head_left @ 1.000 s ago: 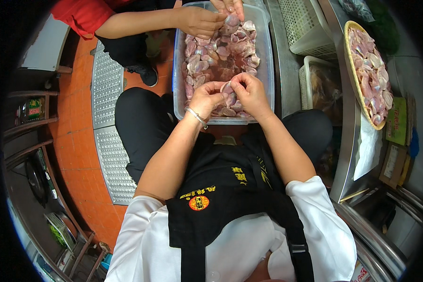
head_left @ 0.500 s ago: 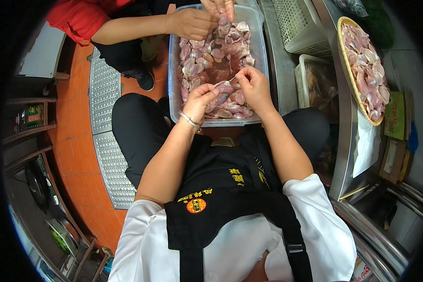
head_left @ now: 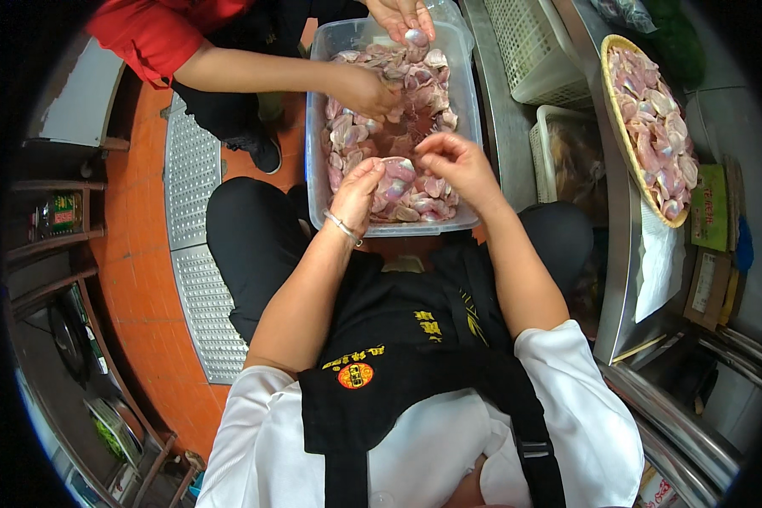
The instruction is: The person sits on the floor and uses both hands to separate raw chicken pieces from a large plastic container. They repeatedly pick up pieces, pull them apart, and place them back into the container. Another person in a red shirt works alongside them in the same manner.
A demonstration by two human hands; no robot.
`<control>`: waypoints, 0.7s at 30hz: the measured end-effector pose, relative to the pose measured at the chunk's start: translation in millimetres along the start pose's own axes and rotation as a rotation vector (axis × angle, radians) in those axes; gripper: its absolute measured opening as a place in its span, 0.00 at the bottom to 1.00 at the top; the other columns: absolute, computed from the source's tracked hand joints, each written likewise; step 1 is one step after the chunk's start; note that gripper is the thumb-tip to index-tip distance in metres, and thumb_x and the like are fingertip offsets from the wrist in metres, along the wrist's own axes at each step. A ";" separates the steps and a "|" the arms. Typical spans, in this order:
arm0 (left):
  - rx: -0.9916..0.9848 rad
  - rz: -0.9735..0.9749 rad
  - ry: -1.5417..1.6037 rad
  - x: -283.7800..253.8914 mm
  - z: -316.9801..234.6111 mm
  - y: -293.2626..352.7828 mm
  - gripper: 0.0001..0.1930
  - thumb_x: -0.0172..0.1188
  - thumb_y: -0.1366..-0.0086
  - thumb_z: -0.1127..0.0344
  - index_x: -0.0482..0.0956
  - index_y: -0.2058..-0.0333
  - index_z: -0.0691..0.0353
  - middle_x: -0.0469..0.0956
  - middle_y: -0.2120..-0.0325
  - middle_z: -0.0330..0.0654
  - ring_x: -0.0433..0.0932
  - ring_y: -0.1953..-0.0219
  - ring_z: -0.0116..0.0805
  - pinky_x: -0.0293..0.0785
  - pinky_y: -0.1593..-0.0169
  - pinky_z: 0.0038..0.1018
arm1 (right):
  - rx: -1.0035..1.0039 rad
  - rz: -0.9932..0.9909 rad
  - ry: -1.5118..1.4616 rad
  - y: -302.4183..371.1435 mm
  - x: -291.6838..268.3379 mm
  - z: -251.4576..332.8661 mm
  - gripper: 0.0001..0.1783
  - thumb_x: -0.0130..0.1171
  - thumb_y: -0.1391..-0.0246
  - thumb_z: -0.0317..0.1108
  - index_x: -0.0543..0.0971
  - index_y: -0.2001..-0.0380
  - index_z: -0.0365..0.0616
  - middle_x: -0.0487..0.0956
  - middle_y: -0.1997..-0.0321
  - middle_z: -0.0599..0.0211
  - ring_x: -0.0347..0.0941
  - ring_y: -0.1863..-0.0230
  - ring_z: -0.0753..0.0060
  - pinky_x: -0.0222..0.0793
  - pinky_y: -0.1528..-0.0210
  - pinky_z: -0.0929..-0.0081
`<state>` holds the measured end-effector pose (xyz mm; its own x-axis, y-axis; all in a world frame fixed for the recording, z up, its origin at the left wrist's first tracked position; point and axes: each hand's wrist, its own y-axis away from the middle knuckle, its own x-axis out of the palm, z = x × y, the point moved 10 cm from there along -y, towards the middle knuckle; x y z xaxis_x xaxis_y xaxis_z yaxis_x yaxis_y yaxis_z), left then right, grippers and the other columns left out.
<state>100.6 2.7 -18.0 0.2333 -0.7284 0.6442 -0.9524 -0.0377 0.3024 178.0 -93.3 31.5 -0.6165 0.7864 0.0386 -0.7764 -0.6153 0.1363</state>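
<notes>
In my left hand point(head_left: 357, 196) I grip a raw gizzard point(head_left: 396, 175), pinkish with a pale silvery patch, between thumb and fingers. Just to its right, my right hand point(head_left: 464, 171) hovers apart from it, fingers curled into a pinch; whatever they hold, if anything, is too small to make out. Both hands are over the near part of a clear plastic tub point(head_left: 315, 173), which contains many raw gizzards point(head_left: 347, 131) around a pool of reddish liquid.
Across the tub, a person in a red sleeve point(head_left: 144, 42) reaches in with one hand point(head_left: 366, 91) and holds a gizzard in the other point(head_left: 402, 17). On the right, a woven tray point(head_left: 611, 102) of gizzards rests at a steel counter, near white plastic baskets point(head_left: 540, 152). Metal grating point(head_left: 196, 279) crosses the orange floor.
My right hand has come away from the gizzard in my left hand, which shows more of its face. The other person's near hand has dropped into the tub.
</notes>
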 end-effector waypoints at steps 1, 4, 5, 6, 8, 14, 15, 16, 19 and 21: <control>-0.008 0.023 0.018 2.9 -0.1 -0.1 0.12 0.45 0.38 0.64 0.71 0.61 0.64 0.74 0.69 0.38 0.72 0.65 0.26 0.68 0.59 0.22 | -0.063 0.038 0.091 1.0 7.1 4.9 0.06 0.54 0.57 0.23 0.77 0.72 0.39 0.72 0.74 0.73 0.68 0.76 0.83 0.65 0.73 0.85; 0.026 0.031 0.022 3.5 -2.8 0.5 0.11 0.45 0.38 0.63 0.70 0.62 0.64 0.74 0.69 0.39 0.72 0.65 0.28 0.68 0.59 0.23 | -0.182 0.080 0.357 3.4 20.5 22.5 0.09 0.57 0.61 0.23 0.78 0.72 0.40 0.73 0.74 0.68 0.69 0.74 0.78 0.66 0.71 0.81; 0.027 0.048 0.032 3.2 -2.5 0.3 0.11 0.45 0.38 0.63 0.70 0.62 0.64 0.74 0.69 0.39 0.72 0.65 0.28 0.68 0.59 0.23 | -0.163 0.085 0.367 3.7 21.8 22.2 0.09 0.58 0.62 0.23 0.78 0.72 0.40 0.74 0.74 0.67 0.70 0.73 0.77 0.66 0.70 0.81; 0.029 0.064 0.041 2.0 -2.0 -0.2 0.11 0.45 0.38 0.63 0.70 0.62 0.64 0.74 0.69 0.40 0.72 0.65 0.28 0.68 0.59 0.23 | -0.144 0.090 0.377 4.4 23.3 23.2 0.09 0.58 0.62 0.24 0.78 0.72 0.40 0.74 0.74 0.66 0.70 0.72 0.76 0.66 0.70 0.81; 0.031 0.084 0.072 3.1 -3.4 0.4 0.11 0.45 0.38 0.63 0.70 0.63 0.64 0.74 0.69 0.40 0.72 0.65 0.28 0.67 0.58 0.23 | -0.182 0.079 0.425 6.9 25.6 30.1 0.08 0.58 0.62 0.24 0.78 0.73 0.40 0.74 0.74 0.64 0.70 0.72 0.72 0.66 0.69 0.79; 0.013 0.101 0.137 16.1 -10.8 5.5 0.09 0.45 0.38 0.64 0.70 0.64 0.63 0.74 0.69 0.39 0.72 0.64 0.28 0.67 0.57 0.23 | -0.478 0.000 0.665 16.0 35.5 56.0 0.04 0.54 0.59 0.25 0.72 0.76 0.37 0.72 0.76 0.60 0.69 0.75 0.64 0.64 0.73 0.73; 0.023 0.110 0.141 14.4 -10.3 5.2 0.09 0.45 0.38 0.64 0.70 0.64 0.63 0.74 0.69 0.39 0.72 0.64 0.28 0.67 0.57 0.23 | -0.469 -0.002 0.689 16.5 38.5 56.7 0.03 0.53 0.58 0.25 0.71 0.77 0.37 0.71 0.76 0.59 0.69 0.74 0.62 0.64 0.72 0.73; 0.034 0.118 0.144 13.8 -10.6 5.2 0.09 0.45 0.38 0.64 0.70 0.64 0.63 0.74 0.68 0.39 0.72 0.64 0.27 0.67 0.57 0.23 | -0.459 -0.003 0.712 16.7 40.2 56.5 0.03 0.52 0.58 0.25 0.70 0.77 0.37 0.71 0.75 0.59 0.68 0.74 0.60 0.63 0.71 0.72; 0.018 0.081 0.117 16.7 -9.7 3.6 0.09 0.46 0.38 0.65 0.70 0.64 0.63 0.74 0.68 0.39 0.72 0.64 0.27 0.68 0.58 0.23 | -0.484 -0.124 0.747 14.4 25.5 52.9 0.03 0.51 0.57 0.26 0.69 0.76 0.37 0.71 0.75 0.55 0.68 0.72 0.53 0.64 0.70 0.67; 0.041 0.071 0.127 12.8 -10.2 2.6 0.09 0.46 0.38 0.65 0.70 0.64 0.63 0.74 0.68 0.39 0.72 0.64 0.26 0.68 0.58 0.23 | -0.432 -0.211 0.696 10.4 7.7 47.2 0.03 0.49 0.55 0.26 0.69 0.76 0.37 0.71 0.75 0.55 0.68 0.72 0.53 0.64 0.70 0.67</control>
<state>103.1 0.2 -1.9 0.1857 -0.6378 0.7475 -0.9739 -0.0187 0.2260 171.4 -91.1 80.0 -0.2828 0.7619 -0.5827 -0.7789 -0.5370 -0.3240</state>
